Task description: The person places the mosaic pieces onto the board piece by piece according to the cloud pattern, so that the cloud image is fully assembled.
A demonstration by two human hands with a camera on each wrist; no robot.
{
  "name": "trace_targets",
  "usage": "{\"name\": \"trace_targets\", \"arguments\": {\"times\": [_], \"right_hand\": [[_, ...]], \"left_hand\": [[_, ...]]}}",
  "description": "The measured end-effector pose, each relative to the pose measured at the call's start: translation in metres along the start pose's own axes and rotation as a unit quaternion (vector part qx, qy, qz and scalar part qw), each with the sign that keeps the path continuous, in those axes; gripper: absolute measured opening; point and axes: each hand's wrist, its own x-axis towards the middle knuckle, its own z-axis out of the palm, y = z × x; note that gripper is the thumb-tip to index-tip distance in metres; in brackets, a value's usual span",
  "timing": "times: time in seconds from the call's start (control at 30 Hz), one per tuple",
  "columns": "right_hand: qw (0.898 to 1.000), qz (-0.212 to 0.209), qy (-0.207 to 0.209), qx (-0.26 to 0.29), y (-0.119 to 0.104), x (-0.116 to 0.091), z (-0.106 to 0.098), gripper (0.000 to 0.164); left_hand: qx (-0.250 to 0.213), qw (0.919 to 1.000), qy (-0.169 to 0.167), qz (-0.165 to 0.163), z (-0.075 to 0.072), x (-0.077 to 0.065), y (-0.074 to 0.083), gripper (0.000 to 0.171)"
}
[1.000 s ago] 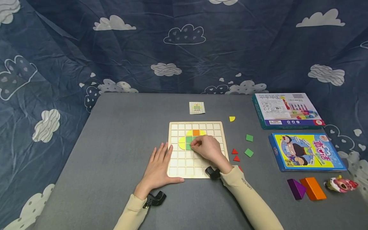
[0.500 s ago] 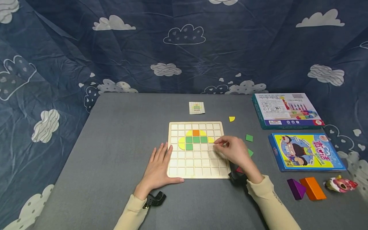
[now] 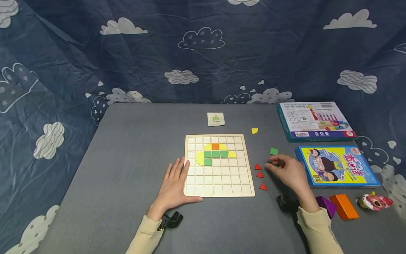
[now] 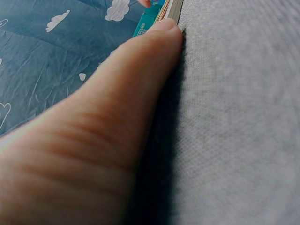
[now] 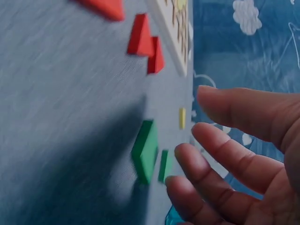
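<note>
My left hand [image 3: 172, 187] lies flat with fingers spread at the left edge of the wooden grid board [image 3: 219, 180], its thumb along the near edge. On the board sit several green square tiles [image 3: 215, 154], one orange square [image 3: 215, 146] and yellow rounded pieces [image 3: 200, 158]. Off to the right, my right hand [image 3: 290, 173] hovers over a green square tile [image 5: 146, 151], mostly hidden beneath it in the head view. The right wrist view shows its thumb and fingers apart, holding nothing. Another green tile [image 3: 274, 151] lies just beyond.
Three red triangles [image 3: 260, 175] lie beside the board's right edge. A yellow quarter-round [image 3: 254, 131] and a pattern card [image 3: 215, 119] are farther back. Two boxes [image 3: 339, 165], a purple block [image 3: 326, 205], an orange block [image 3: 344, 206] and a figurine [image 3: 375, 201] stand at right.
My right hand has left the board and moved right to the loose green tiles, uncovering the green row, a yellow piece and the red triangles. My left hand stays put.
</note>
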Motion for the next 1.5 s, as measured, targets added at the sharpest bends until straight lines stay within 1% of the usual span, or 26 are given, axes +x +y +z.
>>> {"name": "trace_targets", "arguments": {"times": [0.17, 0.27, 0.47, 0.57, 0.73, 0.87, 1.03, 1.17, 1.3, 1.4, 1.5], "right_hand": [[1.0, 0.004, -0.013, 0.002, 0.009, -0.003, 0.0, 0.032], [1.0, 0.019, -0.021, 0.006, 0.014, -0.003, 0.001, 0.033], [0.999, 0.039, -0.029, 0.011, 0.019, -0.003, 0.004, 0.03], [0.999, 0.037, -0.027, 0.01, 0.019, -0.003, 0.004, 0.028], [0.999, 0.032, -0.03, 0.012, 0.017, -0.004, 0.005, 0.026], [0.999, 0.029, -0.024, 0.022, 0.016, -0.004, 0.007, 0.024], [0.999, 0.026, 0.002, 0.031, 0.015, -0.005, 0.008, 0.018], [0.999, 0.031, 0.02, 0.033, 0.009, -0.006, 0.008, 0.019], [0.998, 0.025, 0.035, 0.04, -0.002, -0.004, 0.012, 0.02], [0.998, 0.02, 0.034, 0.054, -0.013, 0.0, 0.019, 0.019], [0.997, 0.019, 0.022, 0.076, -0.026, 0.004, 0.027, 0.015]], "left_hand": [[0.002, 1.0, -0.003, -0.003, 0.0, 0.0, 0.0, 0.124], [0.0, 1.0, -0.002, -0.002, 0.0, 0.0, 0.0, 0.123], [-0.005, 0.9998, 0.016, 0.01, 0.0, -0.001, 0.0, 0.123], [-0.007, 0.9996, 0.023, 0.015, -0.001, -0.001, 0.0, 0.122], [-0.008, 0.9997, 0.019, 0.01, -0.001, -0.001, 0.0, 0.123], [-0.009, 0.9996, 0.023, 0.013, -0.001, -0.001, 0.0, 0.123], [-0.009, 0.9996, 0.023, 0.014, -0.001, -0.001, -0.001, 0.122], [-0.008, 0.9997, 0.019, 0.013, 0.0, -0.001, 0.0, 0.123], [-0.008, 0.9996, 0.021, 0.014, 0.0, -0.001, 0.0, 0.123], [-0.007, 0.9996, 0.022, 0.013, -0.001, -0.002, -0.001, 0.123], [-0.006, 0.9998, 0.017, 0.011, -0.001, -0.001, -0.001, 0.123]]}}
